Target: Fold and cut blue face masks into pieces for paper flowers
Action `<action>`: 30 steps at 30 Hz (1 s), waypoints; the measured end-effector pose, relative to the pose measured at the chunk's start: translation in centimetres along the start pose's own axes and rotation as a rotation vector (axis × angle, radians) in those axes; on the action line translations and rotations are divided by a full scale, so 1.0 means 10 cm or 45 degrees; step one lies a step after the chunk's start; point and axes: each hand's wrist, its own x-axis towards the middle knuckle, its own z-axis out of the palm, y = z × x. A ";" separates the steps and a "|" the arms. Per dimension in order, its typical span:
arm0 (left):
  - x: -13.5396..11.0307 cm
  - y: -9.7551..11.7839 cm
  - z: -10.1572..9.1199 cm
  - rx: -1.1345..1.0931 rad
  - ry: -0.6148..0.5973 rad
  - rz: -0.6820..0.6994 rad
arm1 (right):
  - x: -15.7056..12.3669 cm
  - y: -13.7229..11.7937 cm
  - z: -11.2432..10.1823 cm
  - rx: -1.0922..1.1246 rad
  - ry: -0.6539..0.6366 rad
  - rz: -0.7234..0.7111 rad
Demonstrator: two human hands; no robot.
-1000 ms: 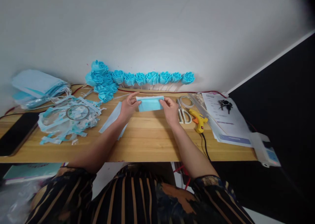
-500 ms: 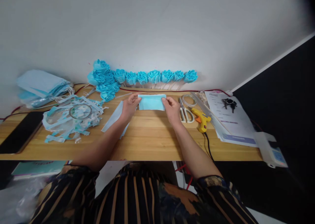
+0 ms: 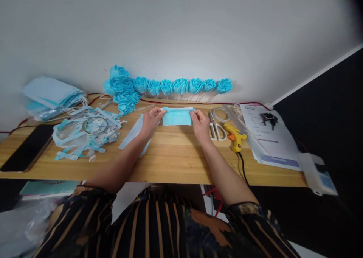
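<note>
Stretched between both hands is a flat blue rectangle of mask fabric [image 3: 178,117] with a whitish strip along its top edge. My left hand [image 3: 152,122] pinches its left end near the upper corner. At the right end, my right hand [image 3: 201,125] pinches it between thumb and fingers. Pale blue fabric pieces [image 3: 132,134] lie on the table, partly hidden under my left hand and forearm. Just right of my right hand are white-handled scissors [image 3: 218,131] and a yellow hot glue gun [image 3: 236,136].
Blue fabric flowers [image 3: 180,85] line the wall. On the wooden table [image 3: 176,163] are stacked masks [image 3: 52,95], fabric scraps with a tape roll [image 3: 95,126] on top, a phone [image 3: 27,148], a clear roll [image 3: 221,114], papers [image 3: 269,140] and keys [image 3: 269,118].
The view has shifted slightly, so the whole scene sits a little further right. Both hands keep their pinch on the fabric, and its top edge looks slightly different.
</note>
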 end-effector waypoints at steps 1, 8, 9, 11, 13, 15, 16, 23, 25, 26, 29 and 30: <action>0.00 0.00 0.00 -0.004 -0.006 -0.001 | 0.00 0.00 0.00 -0.019 0.006 -0.011; 0.00 -0.01 0.00 -0.091 -0.049 0.005 | 0.02 0.00 0.00 0.027 0.024 0.021; -0.01 -0.01 0.00 -0.095 -0.050 -0.003 | 0.03 0.00 0.01 0.047 0.026 0.037; -0.01 -0.01 -0.01 -0.090 -0.050 -0.021 | 0.04 0.00 0.01 0.081 0.034 0.067; -0.01 -0.01 -0.01 -0.083 -0.047 -0.033 | 0.04 0.00 0.01 0.094 0.045 0.085; -0.01 -0.01 -0.01 -0.079 -0.044 -0.042 | 0.03 0.00 0.00 0.075 0.050 0.079; -0.01 -0.01 -0.01 -0.077 -0.048 -0.047 | 0.04 0.00 0.00 0.060 0.051 0.069; 0.01 -0.02 -0.03 -0.070 -0.046 -0.072 | 0.18 0.19 -0.13 0.062 0.312 0.035; 0.00 -0.03 -0.04 0.003 -0.090 -0.107 | 0.24 0.24 -0.17 0.113 0.387 0.049; 0.00 -0.04 -0.05 0.073 -0.144 -0.134 | 0.26 0.25 -0.19 0.141 0.411 0.054; 0.00 -0.07 -0.06 0.392 -0.350 -0.116 | 0.29 0.23 -0.22 0.150 0.452 0.040; 0.00 -0.07 -0.07 0.507 -0.372 -0.040 | 0.29 0.21 -0.23 0.114 0.469 0.015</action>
